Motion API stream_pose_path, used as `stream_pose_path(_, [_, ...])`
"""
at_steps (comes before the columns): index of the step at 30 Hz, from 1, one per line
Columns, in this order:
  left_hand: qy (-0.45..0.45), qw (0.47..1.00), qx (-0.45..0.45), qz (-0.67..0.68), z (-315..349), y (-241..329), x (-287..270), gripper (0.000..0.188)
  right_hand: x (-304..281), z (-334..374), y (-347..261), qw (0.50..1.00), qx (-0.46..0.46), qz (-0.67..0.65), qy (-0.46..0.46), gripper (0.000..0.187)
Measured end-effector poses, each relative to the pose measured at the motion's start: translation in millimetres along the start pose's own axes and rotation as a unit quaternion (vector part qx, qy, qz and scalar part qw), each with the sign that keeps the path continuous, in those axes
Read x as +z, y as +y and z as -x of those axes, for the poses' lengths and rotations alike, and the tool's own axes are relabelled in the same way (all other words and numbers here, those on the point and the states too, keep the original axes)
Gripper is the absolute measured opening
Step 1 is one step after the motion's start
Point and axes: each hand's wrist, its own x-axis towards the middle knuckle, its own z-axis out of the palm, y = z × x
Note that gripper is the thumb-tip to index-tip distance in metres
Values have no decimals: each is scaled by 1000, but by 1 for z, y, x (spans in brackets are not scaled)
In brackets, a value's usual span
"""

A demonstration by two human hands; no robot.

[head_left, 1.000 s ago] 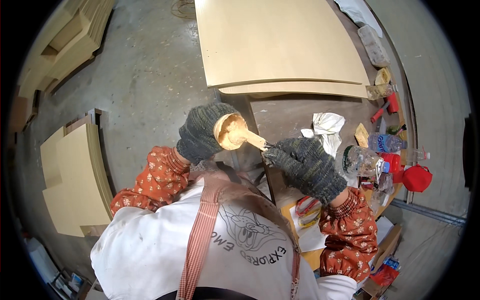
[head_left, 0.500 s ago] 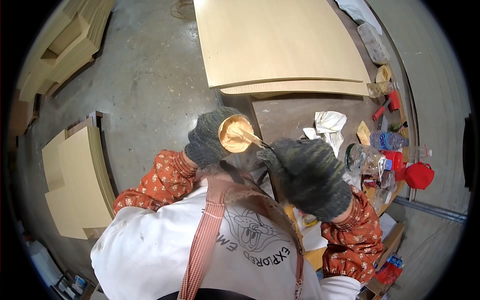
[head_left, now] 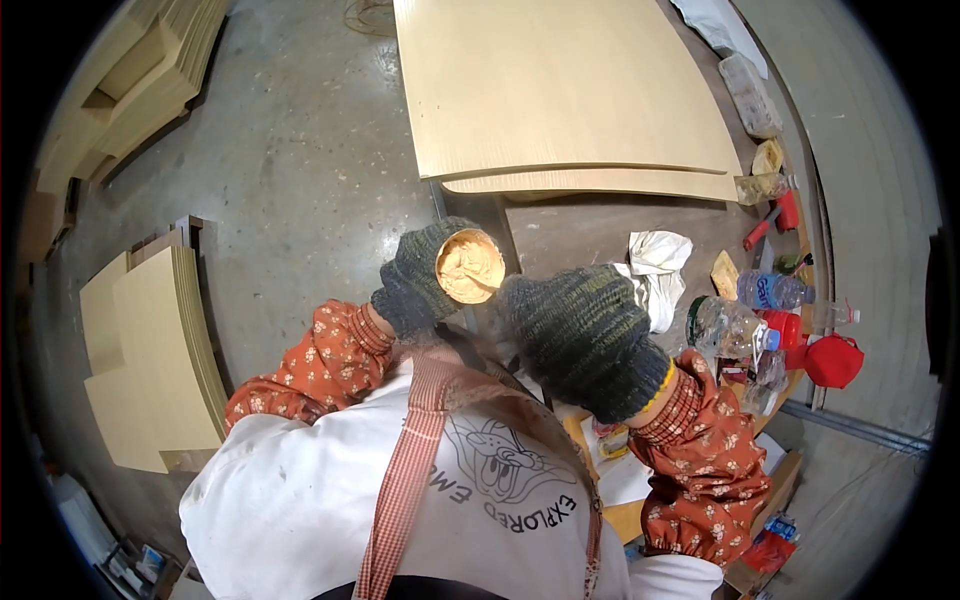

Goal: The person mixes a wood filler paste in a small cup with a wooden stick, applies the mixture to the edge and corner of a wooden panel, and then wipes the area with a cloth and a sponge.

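Observation:
My left hand (head_left: 425,278), in a dark grey knitted glove, is wrapped round a small round tub (head_left: 440,262) whose open top faces up at me. Peach-coloured paste (head_left: 470,268), swirled and ridged, fills it close to the rim. Just right of the tub, my right hand (head_left: 585,335) wears a matching glove, its fingers curled closed and blurred at the tips. The thin spatula it gripped a moment ago is hidden behind the glove now.
Large pale wood panels (head_left: 570,90) lie on the bench ahead. A crumpled white cloth (head_left: 657,265), plastic bottles (head_left: 730,325), a red cap-like item (head_left: 834,360) and a yellowish sponge-like piece (head_left: 724,274) crowd its right side. More panels (head_left: 150,350) are stacked at left.
My right hand has drawn left and slightly down, turning, and the spatula has come out of the paste and out of sight. My left hand and the tub have barely moved.

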Motion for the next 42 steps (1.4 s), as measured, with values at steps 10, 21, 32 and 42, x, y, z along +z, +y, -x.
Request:
stream_pose_path(10, [-127,980,-67,139,1,-26,-6,49,-40,12,-12,983,4,164,-87,23])
stream_pose_path(21, [-344,926,18,153,-14,13,-24,47,-33,-22,13,933,-142,276,-184,13])
stream_pose_path(32, [-11,998,39,39,20,-6,-30,45,-5,-28,15,959,16,101,-265,16])
stream_pose_path(42, [155,985,40,-67,27,-20,-16,36,16,-18,15,984,-25,2,-178,22])
